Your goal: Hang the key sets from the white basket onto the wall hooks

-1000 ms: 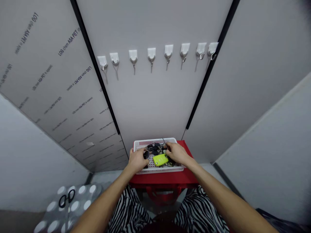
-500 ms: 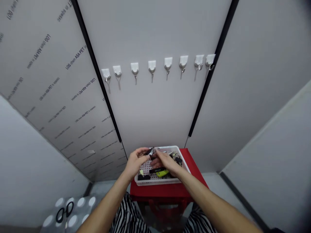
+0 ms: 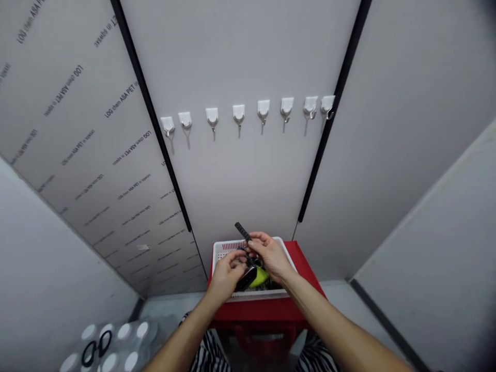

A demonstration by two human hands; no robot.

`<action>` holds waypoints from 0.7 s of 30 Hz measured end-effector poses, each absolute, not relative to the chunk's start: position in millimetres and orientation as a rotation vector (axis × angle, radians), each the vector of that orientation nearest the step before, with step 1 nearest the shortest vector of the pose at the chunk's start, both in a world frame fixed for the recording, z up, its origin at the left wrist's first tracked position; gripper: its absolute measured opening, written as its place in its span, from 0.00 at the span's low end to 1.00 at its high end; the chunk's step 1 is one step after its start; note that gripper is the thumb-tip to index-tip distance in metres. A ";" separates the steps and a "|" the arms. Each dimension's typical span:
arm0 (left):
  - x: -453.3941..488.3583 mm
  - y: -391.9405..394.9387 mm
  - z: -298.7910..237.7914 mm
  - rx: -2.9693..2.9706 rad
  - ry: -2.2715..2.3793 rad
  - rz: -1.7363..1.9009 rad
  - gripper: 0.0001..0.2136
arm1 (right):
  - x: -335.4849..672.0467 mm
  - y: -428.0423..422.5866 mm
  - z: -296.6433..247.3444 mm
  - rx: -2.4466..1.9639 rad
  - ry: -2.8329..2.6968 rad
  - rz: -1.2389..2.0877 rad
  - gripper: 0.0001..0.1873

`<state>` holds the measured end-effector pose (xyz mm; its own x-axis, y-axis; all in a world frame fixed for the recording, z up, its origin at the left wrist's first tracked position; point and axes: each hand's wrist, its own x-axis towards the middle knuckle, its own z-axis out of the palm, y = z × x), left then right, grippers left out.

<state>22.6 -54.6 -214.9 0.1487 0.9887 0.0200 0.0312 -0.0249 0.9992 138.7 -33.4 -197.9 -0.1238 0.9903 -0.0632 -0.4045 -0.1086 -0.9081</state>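
My right hand (image 3: 269, 253) pinches a black textured strap (image 3: 243, 231) between thumb and fingers; its free end points up and to the left. Close beside it, my left hand (image 3: 231, 268) has its thumb and fingers closed at a small ring-like part by the strap's lower end, too small to name for certain. Both hands are above a white perforated plastic basket (image 3: 253, 296). Under them show a glossy black item (image 3: 247, 279) and a yellow-green item (image 3: 259, 278), partly hidden by the fingers. Whether the black item hangs from the left hand I cannot tell.
The basket stands on a red stool (image 3: 306, 268) against the wall. Several white adhesive hooks (image 3: 238, 113) run in a row across the wall panel above. At lower left, black-handled scissors (image 3: 96, 347) lie on white-capped bottles (image 3: 126, 333).
My right hand has risen slightly, and the black strap now sticks up from it. The left hand has moved down and right, nearer the black and yellow-green items. The view has shifted a little.
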 end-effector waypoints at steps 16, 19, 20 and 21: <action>-24.7 -19.1 -114.9 1.257 1.062 1.662 0.07 | 73.5 -5.2 -123.5 -0.724 -1.287 1.398 0.10; -42.7 -5.9 -74.8 1.267 1.124 1.736 0.07 | 49.6 8.2 -84.0 -0.683 -1.316 1.352 0.10; -48.6 -0.7 -62.6 1.266 1.132 1.756 0.07 | 41.7 12.6 -71.0 -0.670 -1.316 1.341 0.09; -54.2 4.6 -51.3 1.262 1.132 1.776 0.08 | 34.2 16.7 -58.6 -0.659 -1.315 1.327 0.09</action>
<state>-54.2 4.6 -51.3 -0.3048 0.8787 0.3674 -0.0379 -0.3966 0.9172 34.2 16.7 -58.6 -0.2436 0.9233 0.2969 -0.3053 0.2176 -0.9271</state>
